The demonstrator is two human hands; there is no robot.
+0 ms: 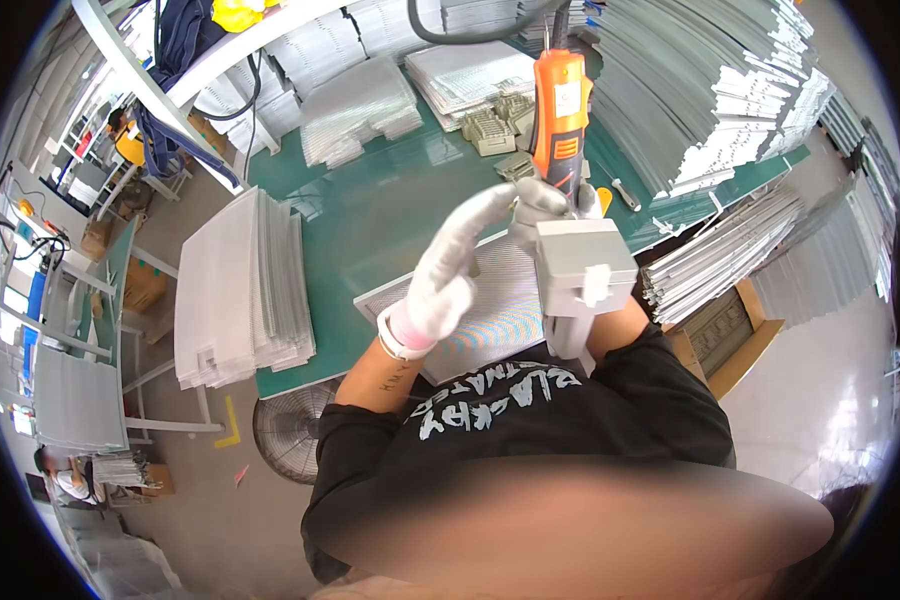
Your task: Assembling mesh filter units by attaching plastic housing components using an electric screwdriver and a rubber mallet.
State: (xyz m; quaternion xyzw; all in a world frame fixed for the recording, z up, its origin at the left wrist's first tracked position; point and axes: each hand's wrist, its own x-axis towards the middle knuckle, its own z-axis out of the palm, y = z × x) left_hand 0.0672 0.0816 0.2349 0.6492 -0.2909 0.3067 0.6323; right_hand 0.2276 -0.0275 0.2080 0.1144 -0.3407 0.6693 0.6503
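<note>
Right hand (555, 205) grasping orange corded electric screwdriver (560, 105) at twelve o'clock; gloved left hand (445, 270) released, fingers extended, above green desk (370, 200).

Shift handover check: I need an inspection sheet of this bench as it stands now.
Surface: green bench top, partly covered.
Job's things: orange electric screwdriver above a grey box-shaped part; finned panel lying beneath.
Clutter: panel stacks, metal strip piles, small grey parts.
Grippers: left hand, white-gloved, raised toward the tool; right hand, gloved, at the screwdriver's tip, grip unclear.
Cables: black cord running from the screwdriver's top.
Surroundings: floor fan, racks, another person at far left.
</note>
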